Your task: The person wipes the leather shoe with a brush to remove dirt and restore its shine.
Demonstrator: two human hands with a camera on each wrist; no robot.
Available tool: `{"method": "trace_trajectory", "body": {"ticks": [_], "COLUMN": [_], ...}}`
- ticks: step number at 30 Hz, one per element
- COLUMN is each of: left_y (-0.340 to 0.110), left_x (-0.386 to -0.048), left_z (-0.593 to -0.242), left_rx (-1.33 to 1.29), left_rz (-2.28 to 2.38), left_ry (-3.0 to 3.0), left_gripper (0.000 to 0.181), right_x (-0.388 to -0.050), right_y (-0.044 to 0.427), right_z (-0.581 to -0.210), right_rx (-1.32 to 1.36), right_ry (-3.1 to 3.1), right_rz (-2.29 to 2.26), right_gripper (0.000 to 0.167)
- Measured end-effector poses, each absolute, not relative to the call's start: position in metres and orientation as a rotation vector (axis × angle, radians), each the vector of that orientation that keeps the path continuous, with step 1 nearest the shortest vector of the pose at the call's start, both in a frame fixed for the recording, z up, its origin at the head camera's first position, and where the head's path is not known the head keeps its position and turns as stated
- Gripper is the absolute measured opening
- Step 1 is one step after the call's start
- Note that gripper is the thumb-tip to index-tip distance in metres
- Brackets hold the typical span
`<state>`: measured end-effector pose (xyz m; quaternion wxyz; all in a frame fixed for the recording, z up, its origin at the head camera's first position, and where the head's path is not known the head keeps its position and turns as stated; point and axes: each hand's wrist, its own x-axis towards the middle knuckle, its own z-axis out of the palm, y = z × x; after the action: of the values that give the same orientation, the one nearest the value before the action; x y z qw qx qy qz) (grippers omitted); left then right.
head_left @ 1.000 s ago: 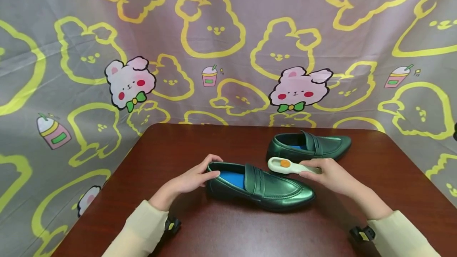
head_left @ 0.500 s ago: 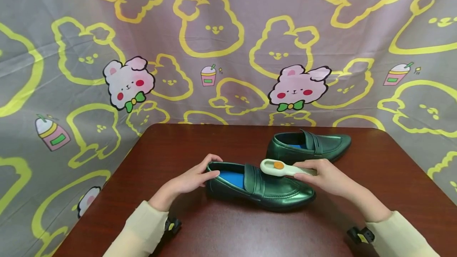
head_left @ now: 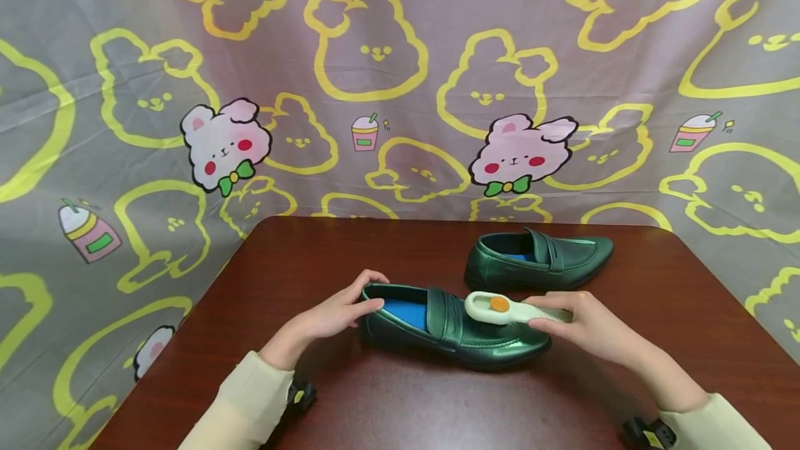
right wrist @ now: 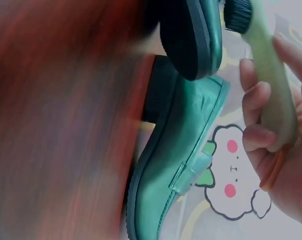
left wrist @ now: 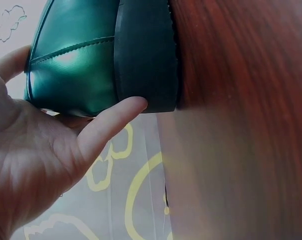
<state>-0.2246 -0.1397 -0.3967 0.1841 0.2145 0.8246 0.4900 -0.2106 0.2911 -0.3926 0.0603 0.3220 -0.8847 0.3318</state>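
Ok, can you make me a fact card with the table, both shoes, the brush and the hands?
Table: reddish-brown, shiny
Near shoe: green, blue inside, on the table
Far shoe: green too, blue inside, further back
Brush: pale, orange spot, over near shoe's front; touching unclear
Left hand: holds near shoe's heel end
Right hand: holds brush handle

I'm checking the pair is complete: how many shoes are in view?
2: the near shoe, with the left hand at its heel, and the far shoe, behind it and to the right.
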Motion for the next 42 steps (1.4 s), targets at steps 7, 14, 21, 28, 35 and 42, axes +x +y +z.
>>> {"method": "trace_trajectory", "body": {"ticks": [7, 14, 21, 28, 35, 42], "left_y": [-0.140, -0.140, -0.140, -0.142, -0.142, -0.142], "left_x": [-0.224, -0.222, -0.222, -0.223, -0.223, -0.223], "left_z": [-0.396, -0.397, -0.398, -0.398, -0.398, -0.396], "left_rx": [0.614, 0.619, 0.621, 0.613, 0.630, 0.627], "left_rz": [1.392, 1.391, 1.392, 1.392, 1.387, 1.383], "left_ry": [2.318, 2.313, 2.320, 2.324, 2.326, 2.316], "left_gripper": [0.042, 0.043, 0.042, 0.042, 0.042, 0.042], "right_x": [-0.216, -0.211, -0.192, -0.203, -0.193, -0.178], "right_y": [0.298, 0.297, 0.282, 0.299, 0.298, 0.277], "right_z": [-0.396, -0.395, -0.389, -0.397, -0.392, -0.392], "right_rx": [0.823, 0.904, 1.240, 1.014, 0.971, 1.328], "right_ry": [-2.717, -2.620, -2.547, -2.585, -2.566, -2.409], "right_rz": [0.817, 0.920, 0.993, 0.857, 0.848, 0.927], "right_gripper": [0.029, 0.027, 0.034, 0.029, 0.032, 0.036]}}
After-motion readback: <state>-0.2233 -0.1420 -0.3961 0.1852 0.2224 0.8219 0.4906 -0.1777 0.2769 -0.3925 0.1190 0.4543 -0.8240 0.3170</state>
